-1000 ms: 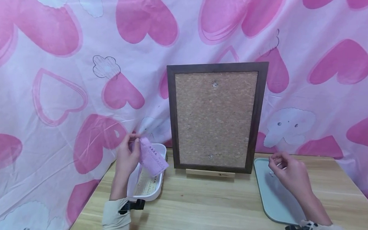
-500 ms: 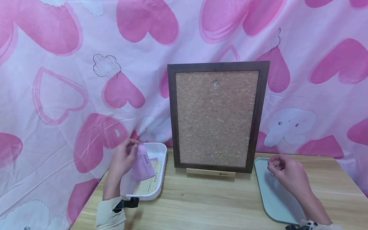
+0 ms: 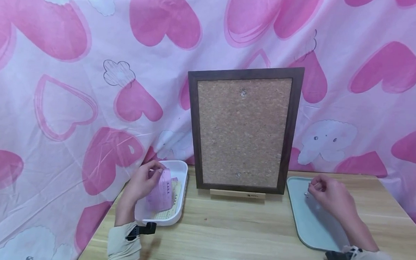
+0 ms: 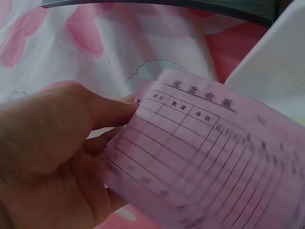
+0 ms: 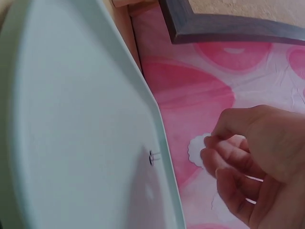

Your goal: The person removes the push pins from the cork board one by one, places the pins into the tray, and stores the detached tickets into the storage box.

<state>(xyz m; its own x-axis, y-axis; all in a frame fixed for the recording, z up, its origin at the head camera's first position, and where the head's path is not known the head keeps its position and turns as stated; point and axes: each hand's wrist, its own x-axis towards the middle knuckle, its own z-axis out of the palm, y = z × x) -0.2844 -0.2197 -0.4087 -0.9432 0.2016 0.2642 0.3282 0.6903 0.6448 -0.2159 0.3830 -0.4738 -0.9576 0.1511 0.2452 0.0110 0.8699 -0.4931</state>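
Over the white plastic tray (image 3: 179, 173), my left hand (image 3: 141, 184) pinches the pink printed paper slip (image 3: 160, 190), its long axis near upright, heading topmost. My right hand (image 3: 329, 196) has curled fingers; I cannot tell whether they hold a pin above the pale green tray (image 3: 302, 218). Next, I judge, comes carrying the slip to the dark-framed cork board (image 3: 246, 132).

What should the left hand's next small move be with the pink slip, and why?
Probably lower the pink slip the rest of the way into the white tray. The left hand pinches its top edge, and the slip hangs partly inside the tray, over a yellowish sheet lying there.
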